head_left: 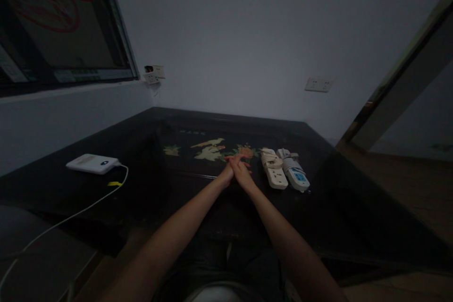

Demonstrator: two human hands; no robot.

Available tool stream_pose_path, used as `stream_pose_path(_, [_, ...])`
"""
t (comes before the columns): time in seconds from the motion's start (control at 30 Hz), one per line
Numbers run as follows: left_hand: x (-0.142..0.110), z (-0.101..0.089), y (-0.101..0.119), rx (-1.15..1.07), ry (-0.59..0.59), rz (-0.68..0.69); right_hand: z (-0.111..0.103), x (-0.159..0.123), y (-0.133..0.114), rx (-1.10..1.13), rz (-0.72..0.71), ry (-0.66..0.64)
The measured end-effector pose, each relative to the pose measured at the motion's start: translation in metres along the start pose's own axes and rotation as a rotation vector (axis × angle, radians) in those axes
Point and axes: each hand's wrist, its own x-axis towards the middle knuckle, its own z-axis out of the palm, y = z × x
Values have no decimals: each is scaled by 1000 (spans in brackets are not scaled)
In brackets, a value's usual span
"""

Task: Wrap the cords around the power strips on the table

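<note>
My left hand (226,175) and my right hand (243,174) meet over the middle of the black table. Their fingers cross each other loosely, stretched out and apart, with no object between them. To the right of my hands lie two power strips side by side, apart from my fingers. The nearer one is a cream power strip (278,180) with its cord wound round its far half. Beside it is a white power strip with a blue socket face (300,178), also wrapped in its cord.
On the left of the table (148,207), a white power bank (92,163) has a white cable (76,212) running off the edge. Near it lies a yellow scrap (115,183). Wall sockets (318,85) sit behind the table; a window (81,33) is at left.
</note>
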Motion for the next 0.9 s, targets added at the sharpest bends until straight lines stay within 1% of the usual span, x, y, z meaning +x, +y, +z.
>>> stream_pose_path(0.4, [6,-4,-7,9,-4,14,0,0,-1,-2,-1,2])
stream_pose_path(0.9, [6,-2,-4,28,-16,1,0,-1,-3,-26,-3,-14])
